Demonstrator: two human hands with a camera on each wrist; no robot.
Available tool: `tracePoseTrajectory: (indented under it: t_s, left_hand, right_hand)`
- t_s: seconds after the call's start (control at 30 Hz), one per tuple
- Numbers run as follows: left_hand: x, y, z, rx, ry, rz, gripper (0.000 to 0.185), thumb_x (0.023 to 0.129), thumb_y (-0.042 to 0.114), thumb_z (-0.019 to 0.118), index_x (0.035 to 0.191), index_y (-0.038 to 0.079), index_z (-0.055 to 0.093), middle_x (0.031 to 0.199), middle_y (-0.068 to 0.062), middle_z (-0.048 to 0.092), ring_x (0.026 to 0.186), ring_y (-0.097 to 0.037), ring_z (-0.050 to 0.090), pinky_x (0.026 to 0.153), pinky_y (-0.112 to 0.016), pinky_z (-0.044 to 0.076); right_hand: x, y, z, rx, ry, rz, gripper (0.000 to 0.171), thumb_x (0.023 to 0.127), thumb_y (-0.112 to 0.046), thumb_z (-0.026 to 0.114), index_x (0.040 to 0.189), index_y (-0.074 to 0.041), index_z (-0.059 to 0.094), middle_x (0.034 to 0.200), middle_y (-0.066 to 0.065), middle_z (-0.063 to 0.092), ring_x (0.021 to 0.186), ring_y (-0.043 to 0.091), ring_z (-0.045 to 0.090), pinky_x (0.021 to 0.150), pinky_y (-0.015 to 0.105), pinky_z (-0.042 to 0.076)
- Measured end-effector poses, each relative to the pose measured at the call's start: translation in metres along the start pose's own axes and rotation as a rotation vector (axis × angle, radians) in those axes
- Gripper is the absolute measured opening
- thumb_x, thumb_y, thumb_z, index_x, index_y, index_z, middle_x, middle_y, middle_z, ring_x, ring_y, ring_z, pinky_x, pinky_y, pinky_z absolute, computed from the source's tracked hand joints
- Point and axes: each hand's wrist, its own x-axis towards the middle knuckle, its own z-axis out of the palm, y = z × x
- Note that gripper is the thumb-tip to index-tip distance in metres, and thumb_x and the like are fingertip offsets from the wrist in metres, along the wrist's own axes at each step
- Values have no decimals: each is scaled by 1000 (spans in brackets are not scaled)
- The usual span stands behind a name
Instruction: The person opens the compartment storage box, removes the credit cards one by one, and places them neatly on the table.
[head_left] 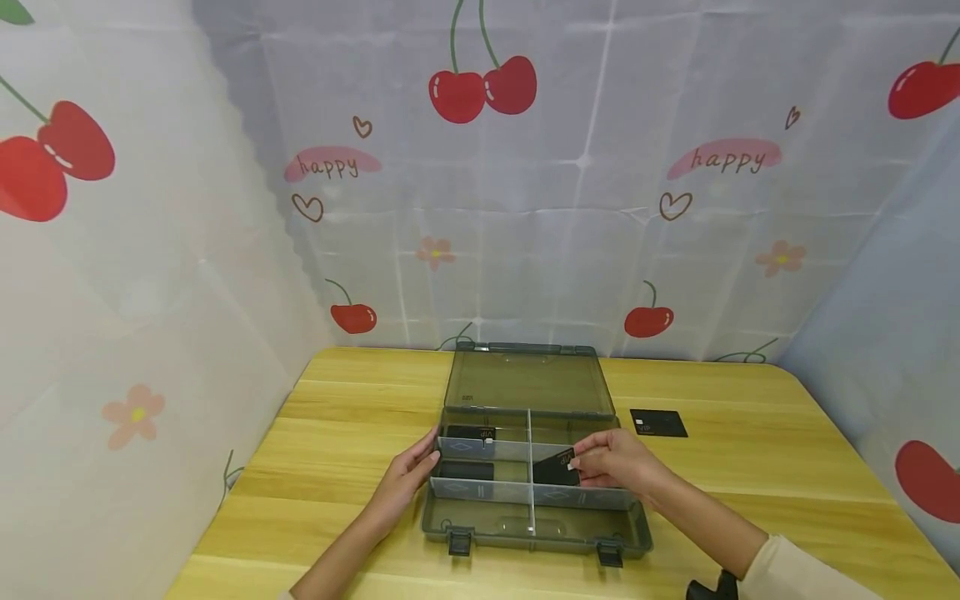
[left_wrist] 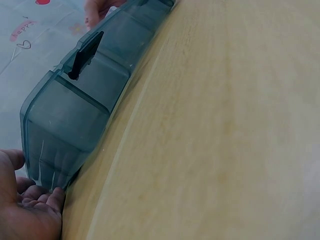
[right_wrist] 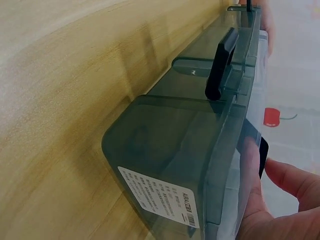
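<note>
A smoky clear divided storage box (head_left: 585, 527) lies with its lid (head_left: 528, 382) folded back. My left hand (head_left: 401, 485) holds the box's left side, thumb at the rim and fingers curled low against the wall in the left wrist view. My right hand (head_left: 622, 462) pinches a black VIP card (head_left: 553, 469) by its right end, tilted in the middle right compartment. Another black card (head_left: 468, 433) sits in the back left compartment. A plain dark card (head_left: 467, 470) stands in the middle left one, partly behind a clear divider (head_left: 480, 489).
One more black card (head_left: 658, 422) lies on the wooden table (head_left: 360, 400) right of the box. Two dark latches (head_left: 460, 542) hang at the box's front. A black object (head_left: 712, 587) shows at the bottom edge by the right sleeve (head_left: 798, 571). Cherry-printed cloth (head_left: 525, 208) surrounds the table.
</note>
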Motion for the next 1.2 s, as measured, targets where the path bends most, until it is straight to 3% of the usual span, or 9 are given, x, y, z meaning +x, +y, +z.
tracePoseTrajectory:
  t_s: [0.23, 0.73, 1.2]
  left_hand:
    - [0, 1, 1, 3, 2, -2, 54, 99, 31, 50, 148, 19, 32, 153, -1, 23, 137, -20, 26, 108, -44, 27]
    - [-2, 3, 2, 7, 1, -7, 54, 99, 30, 48, 149, 17, 31, 154, -3, 22, 138, -22, 25, 109, -45, 26]
    - [-1, 2, 2, 17, 14, -14, 53, 99, 30, 49, 148, 17, 32, 153, -4, 25, 138, -22, 26, 108, -45, 27]
  right_hand:
    - [0, 2, -4, 10, 28, -3, 33, 88, -7, 63, 114, 12, 56, 98, 22, 65, 83, 35, 66, 71, 39, 57]
    - [-5, 1, -17, 35, 92, -19, 33, 85, -5, 67, 111, 12, 57, 85, 17, 64, 68, 22, 63, 71, 40, 57]
    - [-14, 0, -30, 44, 90, -45, 33, 88, -6, 63, 115, 12, 57, 93, 17, 67, 70, 24, 65, 73, 41, 57]
